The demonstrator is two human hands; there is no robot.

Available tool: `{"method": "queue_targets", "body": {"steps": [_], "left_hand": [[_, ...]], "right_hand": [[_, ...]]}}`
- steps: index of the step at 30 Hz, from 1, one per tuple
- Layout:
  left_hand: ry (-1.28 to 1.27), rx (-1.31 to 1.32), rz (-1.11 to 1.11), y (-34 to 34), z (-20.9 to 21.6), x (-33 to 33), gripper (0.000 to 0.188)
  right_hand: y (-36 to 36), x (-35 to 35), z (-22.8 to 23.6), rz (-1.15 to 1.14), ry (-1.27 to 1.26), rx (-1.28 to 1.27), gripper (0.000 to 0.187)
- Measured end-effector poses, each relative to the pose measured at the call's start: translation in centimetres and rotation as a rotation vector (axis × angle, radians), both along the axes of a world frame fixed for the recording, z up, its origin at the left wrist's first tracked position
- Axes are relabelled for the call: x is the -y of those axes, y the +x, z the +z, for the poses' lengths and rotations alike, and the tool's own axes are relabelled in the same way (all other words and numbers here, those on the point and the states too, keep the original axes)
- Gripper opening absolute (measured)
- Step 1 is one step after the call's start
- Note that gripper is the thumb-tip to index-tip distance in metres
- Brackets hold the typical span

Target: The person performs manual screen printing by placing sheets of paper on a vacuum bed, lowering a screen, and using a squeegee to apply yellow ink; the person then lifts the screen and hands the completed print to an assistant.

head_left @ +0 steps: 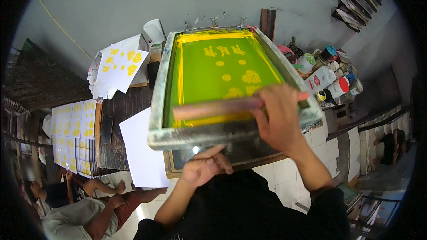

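Note:
My right hand is wrapped round the right end of a long squeegee, slightly smeared by motion. The squeegee lies across the near end of a green printing screen, which shows yellow ink along its edges and a pattern of lighter shapes. A worn, pale frame surrounds the mesh and is tilted up at the front. Below its front edge, my left hand has its fingers apart and holds nothing that I can see. Left of that hand, a white paper sheet hangs past the table edge.
Yellow-printed sheets lie at the back left, more prints on a rack at the left. Bottles and jars crowd the right side. A phone-like black object rests on the dark table. People sit lower left.

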State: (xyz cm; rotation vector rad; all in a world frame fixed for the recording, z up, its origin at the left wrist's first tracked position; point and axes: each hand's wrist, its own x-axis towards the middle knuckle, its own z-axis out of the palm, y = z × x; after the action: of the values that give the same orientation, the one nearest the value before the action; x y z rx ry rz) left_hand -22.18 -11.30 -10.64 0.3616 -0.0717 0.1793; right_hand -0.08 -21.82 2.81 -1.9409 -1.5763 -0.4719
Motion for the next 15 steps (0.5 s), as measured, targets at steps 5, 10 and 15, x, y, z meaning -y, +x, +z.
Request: {"method": "queue_targets", "body": {"steps": [5, 10, 15], "left_hand": [[0.973, -0.298, 0.265, 7.1, 2.4, -7.3, 0.065], [2.19, -1.269, 0.467, 8.3, -5.7, -11.0, 0.114], [2.041, -1.526, 0.332, 2.5, -5.7, -12.0, 0.127]], "right_hand": [[5.0, -4.8, 9.0, -0.043, 0.26, 0.289, 0.026], [8.9, -8.5, 14.7, -0.044, 0.332, 0.375, 0.025], [10.2, -10.6, 20.0, -0.123, 0.136, 0.021, 0.026]]}}
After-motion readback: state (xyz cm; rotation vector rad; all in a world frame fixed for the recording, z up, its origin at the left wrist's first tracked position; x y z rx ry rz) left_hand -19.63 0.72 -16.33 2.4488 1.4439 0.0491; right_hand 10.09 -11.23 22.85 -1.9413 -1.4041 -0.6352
